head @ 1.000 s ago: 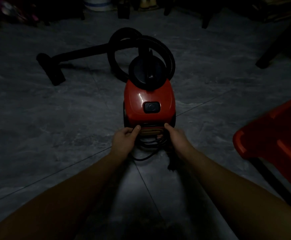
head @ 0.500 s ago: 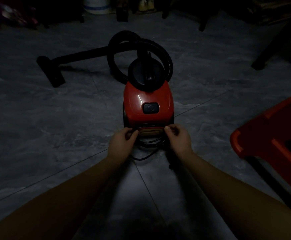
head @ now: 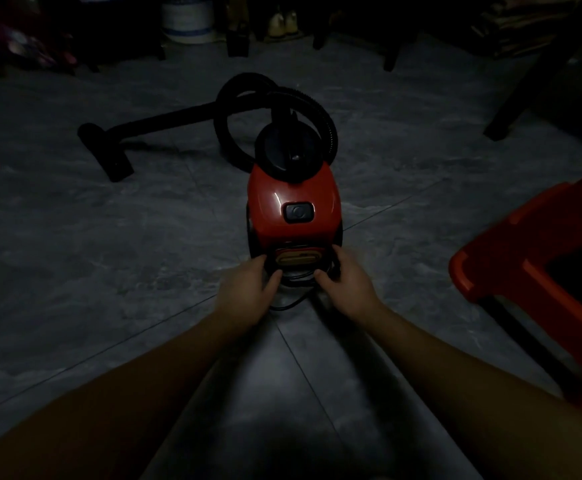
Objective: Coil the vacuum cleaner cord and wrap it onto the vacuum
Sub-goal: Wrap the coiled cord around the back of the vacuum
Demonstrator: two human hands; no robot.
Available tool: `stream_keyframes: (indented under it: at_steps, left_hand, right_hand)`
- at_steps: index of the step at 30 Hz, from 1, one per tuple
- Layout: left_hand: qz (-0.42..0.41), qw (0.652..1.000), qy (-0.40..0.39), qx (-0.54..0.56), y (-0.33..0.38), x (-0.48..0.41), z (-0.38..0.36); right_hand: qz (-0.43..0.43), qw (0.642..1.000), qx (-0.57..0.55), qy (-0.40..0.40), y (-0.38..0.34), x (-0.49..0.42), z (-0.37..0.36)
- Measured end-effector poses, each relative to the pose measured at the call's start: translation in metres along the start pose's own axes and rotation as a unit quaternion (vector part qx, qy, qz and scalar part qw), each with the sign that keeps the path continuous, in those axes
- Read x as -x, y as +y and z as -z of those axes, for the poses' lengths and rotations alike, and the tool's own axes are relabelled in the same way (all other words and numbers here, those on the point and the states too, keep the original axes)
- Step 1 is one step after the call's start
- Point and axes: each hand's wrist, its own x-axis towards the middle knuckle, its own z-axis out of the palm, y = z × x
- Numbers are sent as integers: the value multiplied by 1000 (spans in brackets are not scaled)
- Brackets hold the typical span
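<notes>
Most of the cord (head: 294, 279) looks wound round the rear of the red vacuum (head: 293, 202), at its 6 o'clock. One slack loop trails on the floor (head: 109, 271). The left hand (head: 249, 289) and right hand (head: 350, 287) each keep a clenched grip on the cord; tucking in that slack remains.

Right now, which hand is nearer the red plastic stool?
Right. The right hand, on the black cord behind the red vacuum, is left of the stool; the left hand farther left.
</notes>
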Motion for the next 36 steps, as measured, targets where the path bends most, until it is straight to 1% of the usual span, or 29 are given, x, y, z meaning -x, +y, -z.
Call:
stream_keyframes:
  at_steps: [4,8,10,13,18,21,24,32,36]
  left_hand:
    - [-47,996,-1,-70,-1,4,5]
    - [-57,995,-31,-76,-5,7,6]
    - [-56,995,-34,-72,-8,7,5]
    - [-45,998,-16,-52,-10,3,3]
    - [-19,999,7,-26,-6,0,0]
    - [-16,999,21,-19,-6,-2,-3]
    - [-19,999,16,-20,-9,-4,-4]
    - [-4,999,35,-14,-6,-11,-12]
    - [-25,999,39,-16,-12,-8,-15]
  right_hand:
    - [46,998,27,33,1,10,0]
    - [74,995,56,30,7,17,-3]
    - [65,995,73,31,9,14,-2]
    - [36,996,68,45,9,6,1]
    - [27,996,66,46,12,0,-4]
    - [30,996,54,57,15,0,-7]
    - [27,996,58,66,16,-4,-8]
    - [27,995,63,66,21,-10,-11]
    - [60,993,67,81,25,-6,-9]
